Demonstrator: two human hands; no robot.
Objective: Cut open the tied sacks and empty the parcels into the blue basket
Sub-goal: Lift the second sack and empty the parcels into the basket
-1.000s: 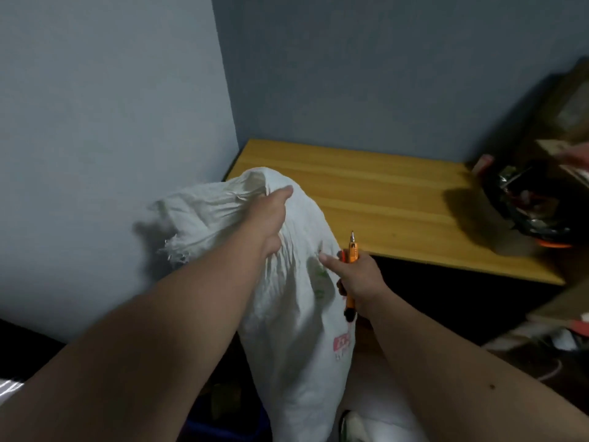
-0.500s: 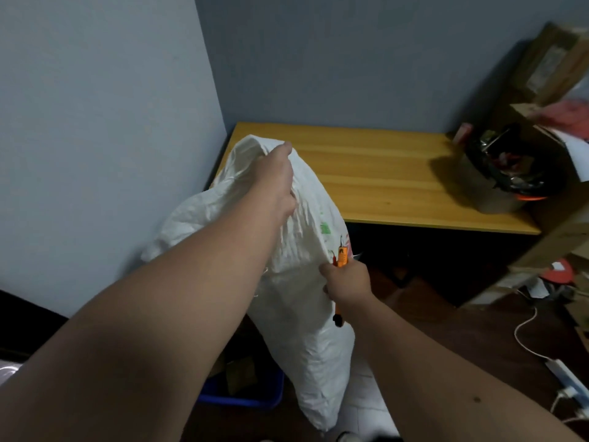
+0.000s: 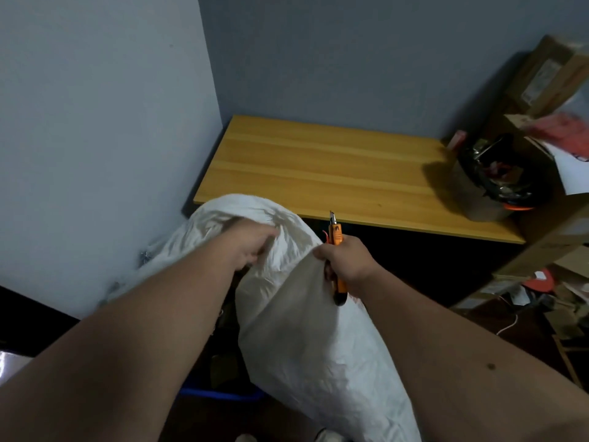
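From my head camera, I am tipping the white sack (image 3: 306, 330) further over than half a second ago: its top was standing high against the wall then, and now it is lying lower, bulging in front of the near edge of the tabletop (image 3: 318, 167), with the body of the sack running down toward my feet. I am reading this as the emptying step under way, the sack being upended so the parcels slide out; I cannot see any parcels leaving it, and the mouth of the sack is hidden behind my left forearm.

The blue basket (image 3: 220, 393) is showing only as a strip of blue rim low in the picture, under my left arm and just beside the sack, so the sack is hanging over or next to it, I cannot tell which.

My left hand (image 3: 251, 247) is reaching across with its fingers curled into the cloth near the sack's upper bulge, gripping a fold. My right hand (image 3: 347, 263) is clenched round the orange knife (image 3: 337, 250), blade end pointing up and away from me, and its fingertips are also pinching the sack's cloth at the edge of the fold. Both forearms are stretching forward, the left one higher and crossing toward the middle
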